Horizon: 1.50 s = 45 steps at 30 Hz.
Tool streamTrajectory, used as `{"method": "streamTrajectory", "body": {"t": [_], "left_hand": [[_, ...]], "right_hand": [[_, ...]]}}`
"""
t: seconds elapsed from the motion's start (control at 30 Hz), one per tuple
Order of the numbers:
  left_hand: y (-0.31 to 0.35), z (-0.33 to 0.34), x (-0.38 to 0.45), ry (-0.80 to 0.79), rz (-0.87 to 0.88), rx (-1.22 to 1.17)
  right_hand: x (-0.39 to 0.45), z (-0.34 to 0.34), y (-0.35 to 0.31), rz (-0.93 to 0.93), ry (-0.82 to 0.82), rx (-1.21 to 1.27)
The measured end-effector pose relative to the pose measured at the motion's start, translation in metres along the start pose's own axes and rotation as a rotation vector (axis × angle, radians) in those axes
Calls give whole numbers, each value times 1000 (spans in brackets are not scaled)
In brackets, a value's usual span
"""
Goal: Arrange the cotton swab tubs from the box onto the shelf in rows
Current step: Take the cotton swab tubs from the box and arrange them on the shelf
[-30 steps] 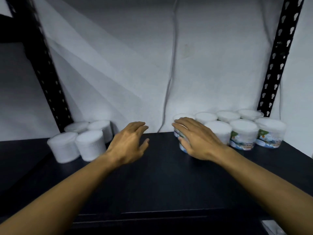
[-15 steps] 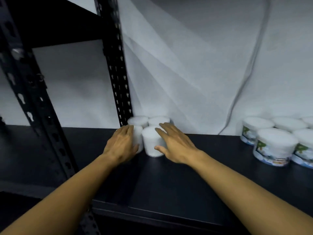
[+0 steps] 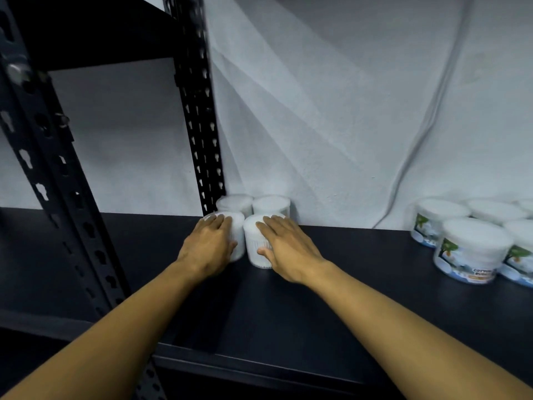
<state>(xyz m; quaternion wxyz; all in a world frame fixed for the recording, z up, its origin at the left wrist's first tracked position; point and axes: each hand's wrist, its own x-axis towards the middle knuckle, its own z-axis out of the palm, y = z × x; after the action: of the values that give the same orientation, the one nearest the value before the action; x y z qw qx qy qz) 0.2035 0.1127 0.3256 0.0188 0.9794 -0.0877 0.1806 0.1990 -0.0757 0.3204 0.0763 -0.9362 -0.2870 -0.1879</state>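
Several small white cotton swab tubs stand at the back left of the black shelf (image 3: 331, 298), beside the rear post. My left hand (image 3: 209, 246) is wrapped around the front left tub (image 3: 238, 226). My right hand (image 3: 288, 249) lies over the front right tub (image 3: 253, 241), thumb at its base. Behind them stand a back left tub (image 3: 235, 204) and a back right tub (image 3: 272, 204), untouched. A group of larger labelled tubs (image 3: 473, 249) sits in rows at the right end of the shelf.
A black perforated rear post (image 3: 202, 140) rises right behind the small tubs, and a front post (image 3: 52, 183) stands at the left. A white sheet (image 3: 331, 111) with a hanging cable (image 3: 418, 145) backs the shelf. An upper shelf board is overhead at left.
My view has swung left from the labelled tubs to the small white tubs. Both hands moved over to the small tubs and have closed more tightly onto the front two.
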Motion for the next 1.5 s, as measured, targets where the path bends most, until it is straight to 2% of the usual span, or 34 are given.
{"method": "streamTrajectory", "body": {"t": [0.27,0.77,1.07,1.23,1.33,1.5], "left_hand": [[31,-12,-21,9,70,-25],[158,-36,-88,13,276,-159],[203,-47,-116,75,378,-143],[211,-56,-121,46,365,-135],[210,-68,-118,-66,286,-200],[209,-95,-96,-228,137,-145]], "right_hand": [[-38,-17,9,1,18,-16],[-184,-75,60,115,17,-60],[-244,-103,70,151,-5,-67],[-256,-111,69,163,-9,-59],[-257,-114,69,191,-27,-27],[-240,-132,66,418,-48,116]]}}
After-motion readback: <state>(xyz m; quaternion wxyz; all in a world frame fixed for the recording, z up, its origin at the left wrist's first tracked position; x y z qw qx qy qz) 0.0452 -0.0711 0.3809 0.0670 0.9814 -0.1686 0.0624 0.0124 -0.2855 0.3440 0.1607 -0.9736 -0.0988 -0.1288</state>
